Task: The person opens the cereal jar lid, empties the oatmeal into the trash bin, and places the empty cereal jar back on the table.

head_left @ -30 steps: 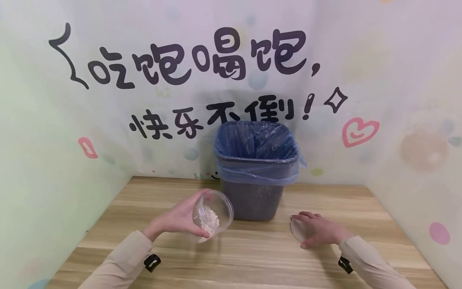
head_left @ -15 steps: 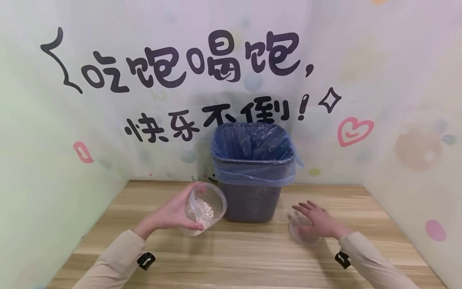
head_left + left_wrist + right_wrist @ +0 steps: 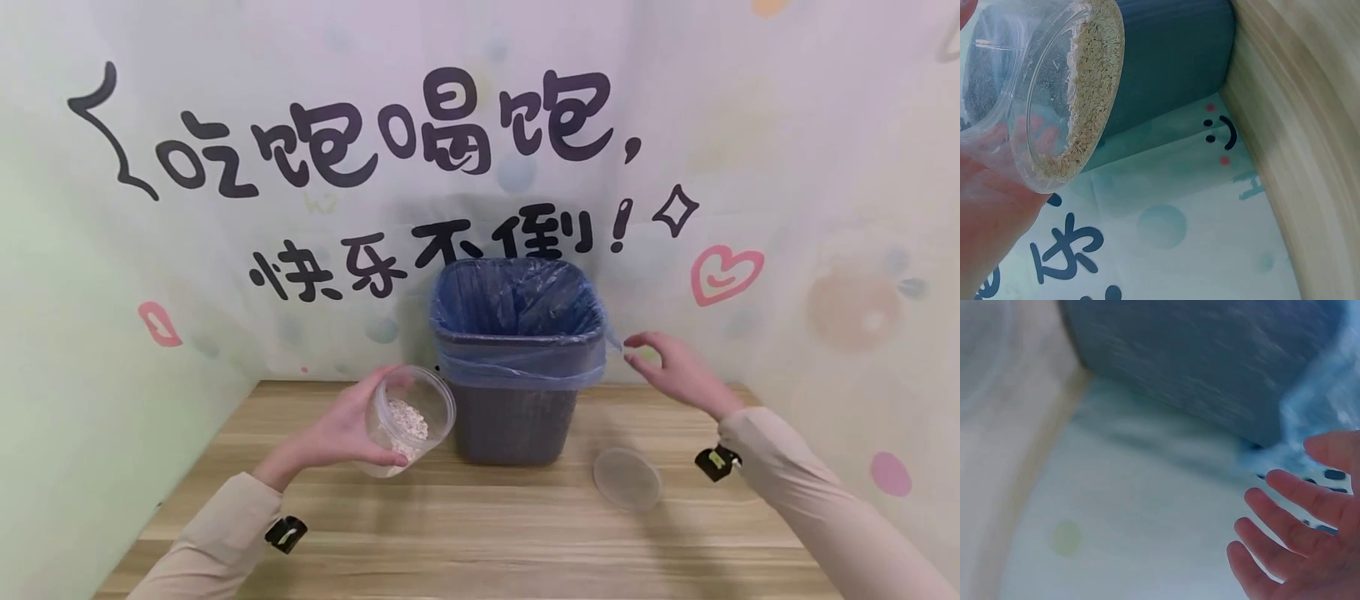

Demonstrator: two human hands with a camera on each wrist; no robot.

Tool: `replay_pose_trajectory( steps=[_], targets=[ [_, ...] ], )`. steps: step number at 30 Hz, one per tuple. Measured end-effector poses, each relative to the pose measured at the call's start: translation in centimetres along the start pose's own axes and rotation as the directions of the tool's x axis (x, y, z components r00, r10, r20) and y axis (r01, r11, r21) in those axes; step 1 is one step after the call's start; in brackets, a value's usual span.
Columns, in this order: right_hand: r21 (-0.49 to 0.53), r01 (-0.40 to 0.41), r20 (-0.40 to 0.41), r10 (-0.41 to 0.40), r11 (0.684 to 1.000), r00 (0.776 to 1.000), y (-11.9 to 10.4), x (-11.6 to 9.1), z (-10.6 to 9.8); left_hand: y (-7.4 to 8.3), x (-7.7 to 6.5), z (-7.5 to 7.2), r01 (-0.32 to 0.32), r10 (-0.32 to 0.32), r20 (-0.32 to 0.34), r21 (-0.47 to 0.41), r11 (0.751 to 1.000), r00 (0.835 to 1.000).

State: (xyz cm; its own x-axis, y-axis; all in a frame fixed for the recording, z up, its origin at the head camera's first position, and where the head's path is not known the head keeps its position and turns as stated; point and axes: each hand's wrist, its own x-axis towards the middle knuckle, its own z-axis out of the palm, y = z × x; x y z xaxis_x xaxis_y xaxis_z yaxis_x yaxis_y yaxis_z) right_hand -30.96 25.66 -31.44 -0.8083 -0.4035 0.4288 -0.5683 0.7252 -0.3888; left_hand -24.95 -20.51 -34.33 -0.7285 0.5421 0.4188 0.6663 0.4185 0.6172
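My left hand [image 3: 330,433] grips a clear plastic jar [image 3: 433,400] above the table, left of the bin. It is tilted, its open mouth facing up and to the right. Pale flakes [image 3: 1094,81] like oats lie heaped along its lower side and bottom in the left wrist view. Beside the bin's right rim is my right hand [image 3: 678,371], fingers spread and apart in the right wrist view, holding nothing. A grey bin [image 3: 513,429] stands upright, lined with a blue plastic bag [image 3: 517,371] folded over its rim. The round translucent lid [image 3: 627,479] lies flat on the table.
The wooden table [image 3: 480,542] carries the bin near its back edge. Behind it hangs a white backdrop [image 3: 360,50] with large black characters, and side walls close in left and right. A loose corner of the bag sticks out at the bin's right.
My right hand has let go of the lid, leaving it on the table, and has risen towards the bin's right rim. My left hand still holds the tilted jar beside the bin.
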Motion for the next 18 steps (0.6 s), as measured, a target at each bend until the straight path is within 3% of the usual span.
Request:
replay_pose_trajectory(
  steps=[8,18],
  targets=[
    [0.054,-0.062,0.008,0.061,0.997,0.998,-2.2,4.2,-3.9,0.6,-0.5,-1.6,0.011,-0.011,-0.007,0.051,0.999,1.000],
    [-0.070,-0.066,0.112,0.074,0.995,0.991,-4.5,8.3,-4.0,1.0,-1.2,-2.7,0.043,-0.043,0.000,0.041,0.998,0.999]
  ],
)
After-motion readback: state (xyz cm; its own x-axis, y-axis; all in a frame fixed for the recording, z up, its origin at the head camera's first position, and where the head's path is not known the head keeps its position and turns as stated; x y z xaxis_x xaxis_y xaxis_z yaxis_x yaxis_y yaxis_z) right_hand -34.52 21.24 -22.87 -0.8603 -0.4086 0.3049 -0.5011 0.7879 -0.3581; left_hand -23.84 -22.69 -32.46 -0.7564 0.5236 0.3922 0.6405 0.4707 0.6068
